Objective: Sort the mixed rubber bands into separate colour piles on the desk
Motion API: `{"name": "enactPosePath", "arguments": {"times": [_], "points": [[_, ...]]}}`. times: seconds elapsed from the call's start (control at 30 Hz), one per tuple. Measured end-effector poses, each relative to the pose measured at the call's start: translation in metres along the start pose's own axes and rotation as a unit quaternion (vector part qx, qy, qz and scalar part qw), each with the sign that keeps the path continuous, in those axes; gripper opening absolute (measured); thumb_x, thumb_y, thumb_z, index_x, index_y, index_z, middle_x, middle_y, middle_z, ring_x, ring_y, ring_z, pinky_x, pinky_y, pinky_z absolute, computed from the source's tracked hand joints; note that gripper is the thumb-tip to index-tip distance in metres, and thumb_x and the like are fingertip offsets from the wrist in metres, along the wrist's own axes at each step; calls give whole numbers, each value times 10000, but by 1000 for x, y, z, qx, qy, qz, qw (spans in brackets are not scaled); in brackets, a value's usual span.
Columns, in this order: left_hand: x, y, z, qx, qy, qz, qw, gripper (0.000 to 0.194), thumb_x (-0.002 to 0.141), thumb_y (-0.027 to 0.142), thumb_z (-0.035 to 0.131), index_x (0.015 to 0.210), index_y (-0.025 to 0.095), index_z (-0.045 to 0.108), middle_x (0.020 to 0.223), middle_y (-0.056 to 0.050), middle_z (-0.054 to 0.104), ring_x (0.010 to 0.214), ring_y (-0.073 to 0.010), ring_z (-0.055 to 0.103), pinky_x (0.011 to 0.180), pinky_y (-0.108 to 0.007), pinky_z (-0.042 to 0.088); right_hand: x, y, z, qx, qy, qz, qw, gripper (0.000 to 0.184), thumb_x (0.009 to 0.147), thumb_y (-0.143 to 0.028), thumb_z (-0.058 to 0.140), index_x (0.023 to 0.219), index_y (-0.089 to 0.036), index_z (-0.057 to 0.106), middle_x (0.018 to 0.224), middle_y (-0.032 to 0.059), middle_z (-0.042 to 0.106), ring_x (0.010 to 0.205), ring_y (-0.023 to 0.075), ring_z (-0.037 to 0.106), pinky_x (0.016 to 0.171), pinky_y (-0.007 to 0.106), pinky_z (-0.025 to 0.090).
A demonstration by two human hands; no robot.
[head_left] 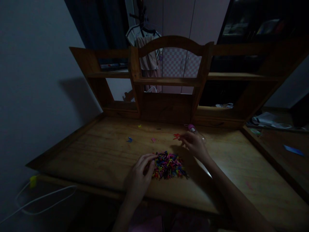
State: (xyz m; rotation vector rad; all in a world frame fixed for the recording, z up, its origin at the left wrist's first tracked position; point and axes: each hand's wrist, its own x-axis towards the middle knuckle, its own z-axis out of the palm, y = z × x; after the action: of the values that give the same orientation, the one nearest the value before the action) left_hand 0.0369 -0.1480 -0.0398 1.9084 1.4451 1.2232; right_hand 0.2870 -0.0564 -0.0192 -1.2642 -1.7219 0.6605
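Observation:
A heap of small multicoloured pieces (169,166) lies on the wooden desk (101,151). My left hand (140,175) rests at the heap's left edge, fingers curled onto it. My right hand (194,143) reaches past the heap with its fingers pinched beside a small red piece (176,136); I cannot see whether they grip it. Single pieces lie apart on the desk: a pink one (153,140), a blue one (129,140) and a yellow one (139,126).
A small pink-capped object (191,128) lies behind my right hand. A wooden shelf unit (169,80) stands at the desk's back. Papers (267,120) lie at the right. A white cable (43,198) hangs below the desk's left front.

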Motion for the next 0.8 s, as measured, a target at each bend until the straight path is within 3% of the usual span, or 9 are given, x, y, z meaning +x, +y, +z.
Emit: {"name": "enactPosePath", "arguments": {"times": [0.07,0.13,0.27,0.37,0.4,0.47,0.53,0.6,0.8], "points": [[0,0,1,1,3,2,1000,226,922,253,473,1068,263,646,1141,-31,623,1096,-185,572,954,-317,465,2,12,1,-97,61,-4,993,205,876,-303,513,925,-177,667,831,72,692,734,186,635,673,291,472],[1,0,1,5,3,4,1000,226,923,254,470,1068,260,644,1146,-34,620,1105,-187,567,960,-322,462,2,21,5,-141,72,-13,987,203,875,-261,498,923,-176,676,872,83,696,812,201,640,735,305,474],[0,-1,1,9,-2,7,1000,227,922,262,472,1073,262,643,1151,-34,620,1107,-190,568,970,-335,458,3,24,12,-128,58,-8,990,240,865,-255,512,1032,-164,659,937,93,697,824,194,642,742,303,490],[0,-1,0,7,-1,9,1000,228,920,263,474,1073,256,643,1146,-38,624,1100,-193,574,964,-334,463,3,12,2,-108,43,8,993,276,863,-304,533,1060,-152,654,898,92,695,751,181,631,677,293,490],[0,-1,0,8,-1,9,1000,229,921,260,473,1075,256,641,1148,-38,624,1102,-191,573,966,-331,461,3,6,-4,-103,23,11,994,276,857,-320,547,1040,-151,665,867,87,694,723,176,624,653,288,484],[0,-2,0,13,-2,6,1000,228,922,256,472,1077,260,639,1149,-33,622,1105,-185,570,972,-327,456,0,-7,-18,-83,-82,-4,993,271,837,-347,588,1008,-165,690,838,73,694,703,167,613,626,275,468],[0,-2,1,19,-5,1,1000,224,922,256,476,1076,266,639,1150,-25,621,1102,-179,570,973,-321,455,-3,-17,-30,-55,-214,-19,975,261,809,-339,632,1012,-192,704,887,59,702,759,165,618,643,263,462],[1,-3,1,22,-5,-2,1000,223,920,257,479,1071,267,642,1148,-22,621,1093,-176,575,961,-313,465,-6,-23,-38,-49,-291,-11,955,233,798,-306,643,995,-205,716,888,46,708,758,157,616,637,253,458],[0,-2,2,35,1,-2,999,233,915,251,477,1074,263,646,1149,-28,621,1097,-182,575,946,-311,476,-10,-14,-37,-64,-333,9,941,252,723,-278,718,966,-212,732,866,36,718,749,162,621,625,246,453]]}}
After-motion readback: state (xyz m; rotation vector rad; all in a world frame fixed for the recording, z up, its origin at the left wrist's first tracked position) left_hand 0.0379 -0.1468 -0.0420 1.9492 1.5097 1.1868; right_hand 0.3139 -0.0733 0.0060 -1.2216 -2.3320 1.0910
